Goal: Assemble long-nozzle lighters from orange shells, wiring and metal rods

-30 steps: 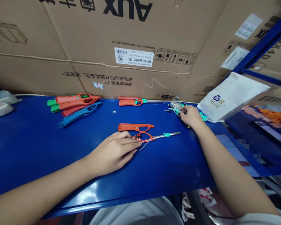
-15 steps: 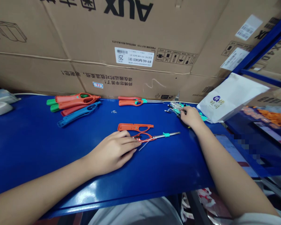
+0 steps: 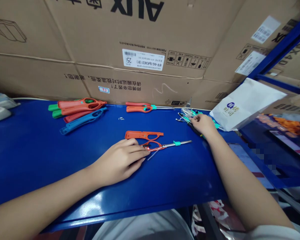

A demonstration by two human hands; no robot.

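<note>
On the blue metal bench (image 3: pixel 40 156), I see my left hand (image 3: pixel 120 161) pressing flat the open orange lighter shell with a steel tube (image 3: pixel 162 145), long axis pointing right toward my right hand (image 3: pixel 201 122), which pinches in the pile of small teal-tipped wire parts (image 3: pixel 187 114).

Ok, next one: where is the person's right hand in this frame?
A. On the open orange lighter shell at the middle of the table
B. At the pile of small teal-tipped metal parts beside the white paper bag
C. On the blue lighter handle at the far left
B: the right hand rests at the pile of small teal-tipped metal parts next to the white paper bag, while the left hand is the one at the open orange lighter shell.
</note>
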